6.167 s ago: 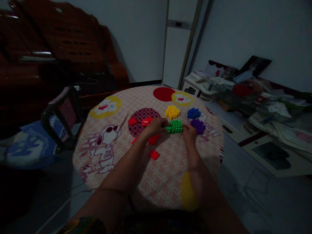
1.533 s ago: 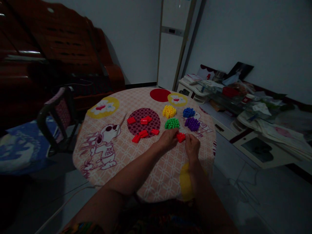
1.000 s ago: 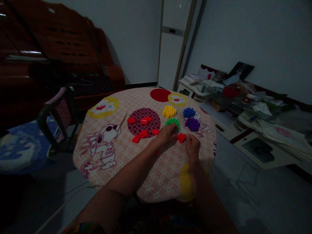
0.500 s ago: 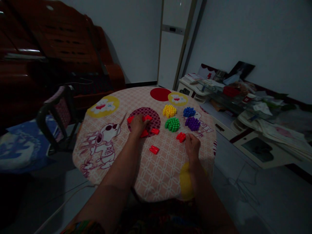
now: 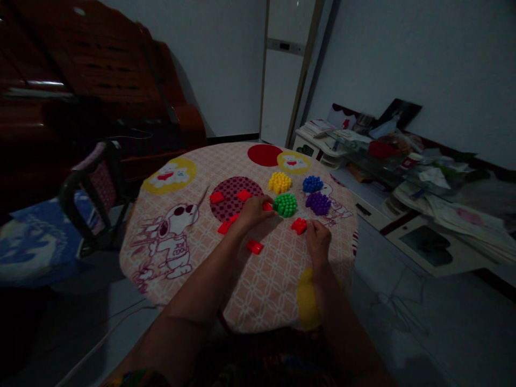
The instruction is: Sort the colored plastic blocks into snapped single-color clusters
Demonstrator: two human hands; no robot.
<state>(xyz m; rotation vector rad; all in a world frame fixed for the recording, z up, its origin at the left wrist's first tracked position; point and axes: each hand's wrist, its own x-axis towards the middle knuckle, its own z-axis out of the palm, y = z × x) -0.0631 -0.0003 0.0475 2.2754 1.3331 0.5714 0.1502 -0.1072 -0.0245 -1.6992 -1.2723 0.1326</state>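
Right hand (image 5: 320, 236): thumb and forefinger pinched together on the right end of a red block cluster (image 5: 299, 226), other fingers curled in. Cluster small, glossy, knobby; sits on the near side of the green block cluster (image 5: 285, 205), apart from it. Its long axis looks roughly crosswise; too small to tell a front end.

Left hand (image 5: 253, 210): thumb and fingers slightly parted, a red block (image 5: 267, 206) gripped between. Block partly hidden by fingers; visible end points right, at the green cluster, just beside it. Whether they touch, cannot tell.

Loose red block (image 5: 254, 246) lies nearer the body, flat, long axis slanting down to the right. Yellow (image 5: 280, 183), blue (image 5: 313, 184) and purple block clusters (image 5: 318, 203) bound the far and right sides.

Patterned tablecloth (image 5: 266, 290) stretches from both hands to the near edge; right edge closer to the right hand than to the left.
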